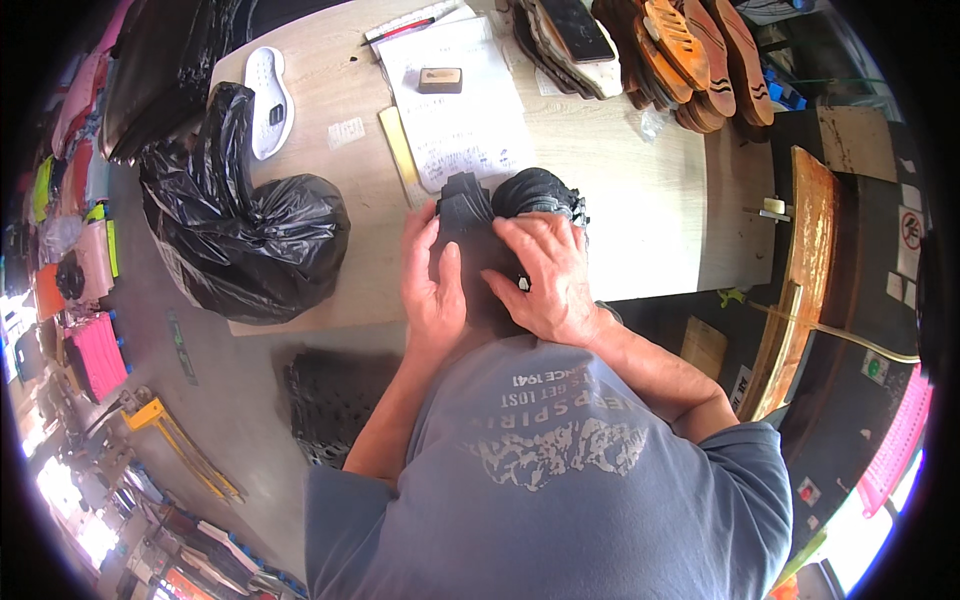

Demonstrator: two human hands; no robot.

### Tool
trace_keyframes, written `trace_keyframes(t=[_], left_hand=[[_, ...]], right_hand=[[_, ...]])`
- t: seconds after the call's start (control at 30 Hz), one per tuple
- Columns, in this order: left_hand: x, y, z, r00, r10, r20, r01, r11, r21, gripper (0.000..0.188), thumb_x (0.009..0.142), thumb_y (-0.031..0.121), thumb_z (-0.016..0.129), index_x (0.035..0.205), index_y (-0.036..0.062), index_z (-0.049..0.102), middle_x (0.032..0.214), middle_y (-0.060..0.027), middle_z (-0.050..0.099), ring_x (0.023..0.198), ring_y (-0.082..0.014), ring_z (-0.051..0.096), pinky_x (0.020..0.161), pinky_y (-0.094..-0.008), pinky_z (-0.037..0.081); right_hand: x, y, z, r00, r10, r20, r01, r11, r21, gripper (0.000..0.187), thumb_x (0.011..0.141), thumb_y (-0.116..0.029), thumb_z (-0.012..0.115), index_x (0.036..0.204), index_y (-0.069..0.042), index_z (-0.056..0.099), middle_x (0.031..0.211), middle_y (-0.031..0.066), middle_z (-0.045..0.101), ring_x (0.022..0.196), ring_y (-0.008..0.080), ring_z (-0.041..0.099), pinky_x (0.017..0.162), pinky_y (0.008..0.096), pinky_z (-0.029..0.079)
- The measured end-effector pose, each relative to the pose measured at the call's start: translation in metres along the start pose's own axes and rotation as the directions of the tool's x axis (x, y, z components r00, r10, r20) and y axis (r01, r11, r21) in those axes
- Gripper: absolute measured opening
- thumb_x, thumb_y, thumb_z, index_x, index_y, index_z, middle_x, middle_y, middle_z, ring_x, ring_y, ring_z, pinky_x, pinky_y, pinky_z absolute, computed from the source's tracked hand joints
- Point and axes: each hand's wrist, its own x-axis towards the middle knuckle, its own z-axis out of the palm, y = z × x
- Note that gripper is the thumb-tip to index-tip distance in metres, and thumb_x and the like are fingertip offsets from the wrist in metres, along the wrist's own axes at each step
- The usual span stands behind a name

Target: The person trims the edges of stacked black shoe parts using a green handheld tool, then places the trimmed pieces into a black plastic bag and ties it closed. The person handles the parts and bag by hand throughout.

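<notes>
Two stacked bundles of thin black pieces, shaped like shoe soles, are at the table's near edge, close to my body. My left hand (434,298) is wrapped round the left stack (465,208), its fingers along the outer side and its thumb on the near face. Across the right stack (537,188), my right hand (556,272) lies with curled fingers; the thumb and forefinger reach toward the gap between the stacks. The lower ends of both stacks are hidden by my hands and shirt.
A tied black plastic bag (290,235) bulges over the table's left edge, near a white sole (268,105). Written papers (470,130) bear a small block (440,80). Brown and orange soles (690,60) and a phone (575,28) atop another pile are at the far right.
</notes>
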Motion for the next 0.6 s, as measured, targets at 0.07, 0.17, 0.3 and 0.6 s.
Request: trace_keyframes(t=[0.07, 0.17, 0.3, 0.6], left_hand=[[0.000, -0.001, 0.000, 1.000, -0.009, 0.001, 0.009, 1.000, -0.001, 0.039, 0.104, -0.002, 0.055, 0.143, -0.0048, 0.051, 0.154, -0.0214, 0.050, 0.146, -0.0351, 0.044, 0.121, -0.0459, 0.033], [0.000, -0.001, 0.000, 1.000, -0.015, -0.011, 0.015, 1.000, 0.018, 0.038, 0.104, -0.002, 0.055, 0.142, -0.0041, 0.052, 0.153, -0.0209, 0.052, 0.146, -0.0345, 0.044, 0.121, -0.0451, 0.034], [-0.002, 0.003, 0.000, 0.999, -0.029, -0.046, 0.027, 0.999, -0.035, 0.036, 0.104, -0.002, 0.054, 0.140, -0.0028, 0.053, 0.153, -0.0204, 0.052, 0.147, -0.0338, 0.044, 0.121, -0.0449, 0.033], [-0.007, 0.024, 0.000, 0.988, -0.115, -0.101, 0.098, 0.982, -0.160, 0.034, 0.103, -0.004, 0.056, 0.137, -0.0028, 0.054, 0.153, -0.0183, 0.050, 0.136, -0.0250, 0.054, 0.113, -0.0396, 0.044]], right_hand=[[0.001, 0.001, 0.000, 0.998, -0.069, 0.005, 0.069, 0.998, -0.002, 0.058, 0.072, -0.009, 0.086, 0.127, -0.004, 0.068, 0.117, 0.0089, 0.071, 0.112, 0.0284, 0.063, 0.096, 0.0451, 0.044], [0.000, 0.002, 0.000, 0.998, -0.062, 0.010, 0.062, 0.998, 0.025, 0.055, 0.074, -0.009, 0.083, 0.126, -0.003, 0.067, 0.118, 0.0090, 0.070, 0.115, 0.0296, 0.062, 0.100, 0.0476, 0.044], [-0.002, 0.001, -0.001, 0.999, -0.042, -0.023, 0.044, 0.992, 0.117, 0.058, 0.073, -0.004, 0.083, 0.129, -0.004, 0.065, 0.114, 0.0082, 0.071, 0.111, 0.0286, 0.065, 0.099, 0.0447, 0.044], [-0.002, -0.012, 0.000, 0.979, 0.176, 0.100, -0.202, 0.803, 0.560, 0.059, 0.083, 0.004, 0.081, 0.137, -0.005, 0.061, 0.111, 0.0085, 0.067, 0.095, 0.0182, 0.068, 0.086, 0.0278, 0.055]])
